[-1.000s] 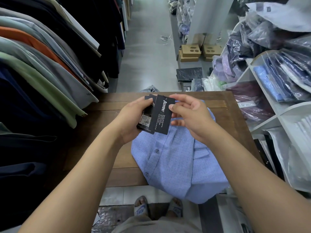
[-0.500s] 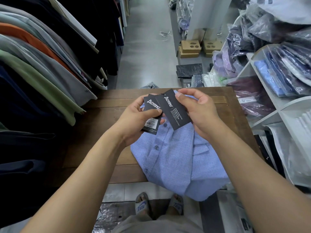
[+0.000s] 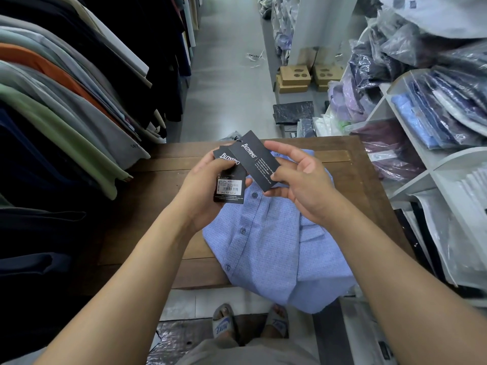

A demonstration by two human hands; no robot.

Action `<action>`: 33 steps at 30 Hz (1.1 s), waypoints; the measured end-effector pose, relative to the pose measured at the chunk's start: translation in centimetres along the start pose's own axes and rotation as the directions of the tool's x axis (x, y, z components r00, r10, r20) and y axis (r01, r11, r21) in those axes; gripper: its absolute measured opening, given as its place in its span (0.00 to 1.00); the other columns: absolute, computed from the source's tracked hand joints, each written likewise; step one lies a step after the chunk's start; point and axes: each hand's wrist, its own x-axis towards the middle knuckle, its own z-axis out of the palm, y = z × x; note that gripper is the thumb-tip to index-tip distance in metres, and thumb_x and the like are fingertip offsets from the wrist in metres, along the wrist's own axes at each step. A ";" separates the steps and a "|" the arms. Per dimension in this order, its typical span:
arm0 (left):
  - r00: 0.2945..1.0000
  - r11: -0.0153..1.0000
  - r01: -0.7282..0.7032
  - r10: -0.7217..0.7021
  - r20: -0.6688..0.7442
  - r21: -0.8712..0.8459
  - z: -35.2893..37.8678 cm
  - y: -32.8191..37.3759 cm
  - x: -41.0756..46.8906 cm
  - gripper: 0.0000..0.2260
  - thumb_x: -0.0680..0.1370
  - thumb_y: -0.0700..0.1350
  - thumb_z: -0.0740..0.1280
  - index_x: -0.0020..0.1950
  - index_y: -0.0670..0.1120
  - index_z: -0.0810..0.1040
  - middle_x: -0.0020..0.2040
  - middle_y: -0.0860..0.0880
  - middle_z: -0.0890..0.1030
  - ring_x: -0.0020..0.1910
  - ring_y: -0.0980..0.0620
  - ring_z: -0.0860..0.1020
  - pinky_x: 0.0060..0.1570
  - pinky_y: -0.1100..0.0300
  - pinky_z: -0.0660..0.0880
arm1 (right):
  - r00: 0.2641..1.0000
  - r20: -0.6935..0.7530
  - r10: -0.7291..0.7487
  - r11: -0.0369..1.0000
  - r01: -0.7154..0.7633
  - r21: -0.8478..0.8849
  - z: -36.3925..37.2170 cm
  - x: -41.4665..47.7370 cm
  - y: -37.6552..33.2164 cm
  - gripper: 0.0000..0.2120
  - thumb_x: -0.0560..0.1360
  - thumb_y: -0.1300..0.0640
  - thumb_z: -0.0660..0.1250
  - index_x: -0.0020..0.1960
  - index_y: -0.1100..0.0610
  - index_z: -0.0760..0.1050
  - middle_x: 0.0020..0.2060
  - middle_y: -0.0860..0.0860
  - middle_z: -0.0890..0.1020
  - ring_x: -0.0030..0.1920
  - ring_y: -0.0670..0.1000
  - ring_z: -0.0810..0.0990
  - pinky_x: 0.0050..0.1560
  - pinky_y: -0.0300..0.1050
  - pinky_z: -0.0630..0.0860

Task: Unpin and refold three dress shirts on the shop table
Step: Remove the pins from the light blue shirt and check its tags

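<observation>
Head view: the left grip (image 3: 208,185) pinches a small black price tag (image 3: 228,189) and the right grip (image 3: 303,185) pinches a longer black tag (image 3: 254,160). Both are above the blue dress shirt (image 3: 271,248), which lies buttons-up on the bench (image 3: 147,206) with its hem overhanging the near edge. White shelf cubbies (image 3: 411,184) on the right hold bagged shirts (image 3: 448,109).

The single head-worn wide-angle camera looked forward and down from close above the brown wooden table (image 3: 158,167), grey aisle floor (image 3: 226,101) ahead, sandalled feet (image 3: 224,325) at the bottom edge.

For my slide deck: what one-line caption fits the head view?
Left hand and right hand hold black tags above a blue shirt on the table.
</observation>
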 end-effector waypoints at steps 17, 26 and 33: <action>1.000 0.981 -0.029 0.028 0.010 0.193 -0.3 -0.7 -0.5 0.16 0.81 0.35 0.67 0.68 0.44 0.75 0.54 0.42 0.85 0.44 0.44 0.84 0.52 0.50 0.82 | 0.962 -0.088 0.258 0.966 -0.256 0.039 -0.2 0.4 -0.6 0.07 0.79 0.60 0.69 0.56 0.58 0.78 0.41 0.54 0.84 0.37 0.49 0.82 0.31 0.40 0.77; 1.000 0.995 0.021 -0.022 0.011 0.099 -0.7 -0.4 -0.4 0.11 0.83 0.37 0.62 0.63 0.45 0.79 0.54 0.43 0.85 0.47 0.46 0.83 0.48 0.51 0.83 | 0.923 -0.029 0.383 0.878 -0.354 0.321 -0.5 0.7 -0.2 0.07 0.81 0.60 0.63 0.50 0.60 0.80 0.41 0.52 0.84 0.32 0.44 0.80 0.26 0.32 0.70; 0.999 0.998 0.028 -0.027 -0.022 0.051 -1.2 -0.3 -0.1 0.12 0.84 0.39 0.59 0.64 0.43 0.78 0.55 0.43 0.84 0.50 0.44 0.81 0.54 0.46 0.82 | 0.926 -0.008 0.377 0.871 -0.352 0.342 -0.2 0.8 0.0 0.07 0.81 0.60 0.64 0.52 0.62 0.80 0.42 0.52 0.84 0.35 0.44 0.79 0.29 0.32 0.73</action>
